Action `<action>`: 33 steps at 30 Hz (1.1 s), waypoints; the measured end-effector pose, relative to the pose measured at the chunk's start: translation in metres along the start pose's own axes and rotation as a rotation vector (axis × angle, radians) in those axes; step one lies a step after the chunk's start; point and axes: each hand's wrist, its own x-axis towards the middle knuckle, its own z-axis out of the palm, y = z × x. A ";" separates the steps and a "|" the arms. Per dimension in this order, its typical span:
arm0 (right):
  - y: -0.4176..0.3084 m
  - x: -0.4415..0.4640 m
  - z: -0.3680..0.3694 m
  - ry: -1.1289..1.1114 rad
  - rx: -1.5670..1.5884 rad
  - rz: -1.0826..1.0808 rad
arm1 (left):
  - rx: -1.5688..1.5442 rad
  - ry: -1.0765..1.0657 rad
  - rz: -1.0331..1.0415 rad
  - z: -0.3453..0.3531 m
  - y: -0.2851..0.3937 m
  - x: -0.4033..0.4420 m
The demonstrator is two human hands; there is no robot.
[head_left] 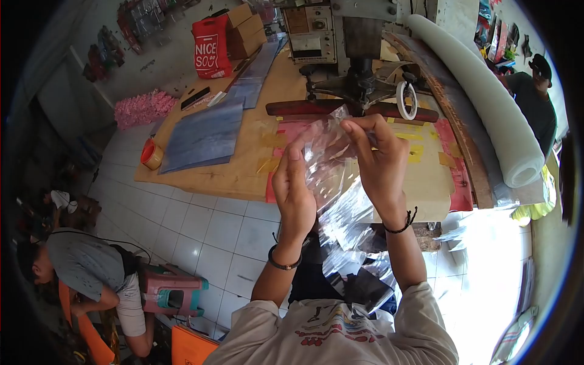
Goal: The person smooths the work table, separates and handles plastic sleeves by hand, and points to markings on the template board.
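A clear plastic sheet (348, 213) hangs in front of me, crumpled and shiny, trailing down toward my lap. My right hand (384, 163) pinches its upper edge between thumb and fingers. On the other side, my left hand (295, 188) grips the sheet, the thumb in front and the fingers partly seen through the plastic. Both hands are raised above the near edge of the worktable (207, 188). Just beyond them is a press machine with a long dark red bar (283, 109). A roll of white tape (406, 100) hangs at the bar's right side.
Blue-grey sheets (204, 137) lie on the table's left, near an orange tape roll (152, 154). A red bag (211, 47) stands behind them. A thick white foam roll (480, 97) runs along the right. One person (91, 261) sits at lower left; another (529, 103) stands far right.
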 end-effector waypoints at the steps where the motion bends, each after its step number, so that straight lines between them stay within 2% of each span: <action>1: 0.000 -0.002 0.001 0.006 -0.030 0.043 | -0.083 -0.011 -0.039 0.003 0.001 -0.003; 4: 0.004 -0.002 0.003 0.003 0.001 0.000 | -0.259 -0.037 -0.132 0.011 0.007 -0.012; 10: 0.016 0.006 0.001 0.058 -0.362 -0.231 | -0.381 -0.026 -0.217 0.009 -0.001 -0.013; 16: 0.016 0.000 0.008 -0.002 -0.178 0.041 | -0.347 -0.039 -0.231 0.006 -0.010 -0.017; 22: 0.026 -0.002 0.007 -0.031 -0.297 -0.106 | -0.487 -0.143 -0.368 -0.001 -0.007 -0.005; 25: 0.021 -0.006 0.006 -0.017 -0.129 -0.038 | -0.629 -0.152 -0.459 -0.006 -0.015 -0.006; 28: 0.024 -0.014 -0.007 0.044 -0.105 -0.139 | -0.827 -0.124 -0.549 -0.009 -0.018 -0.008; 31: 0.045 -0.034 -0.041 0.206 0.335 -0.187 | -1.004 -0.104 -0.407 -0.041 -0.042 -0.001; 32: 0.038 -0.046 -0.070 0.266 0.466 -0.147 | -0.858 -0.086 -0.331 -0.061 -0.044 0.006; 33: 0.036 -0.066 -0.119 0.444 0.366 -0.118 | -0.712 -0.066 -0.256 -0.087 -0.042 0.014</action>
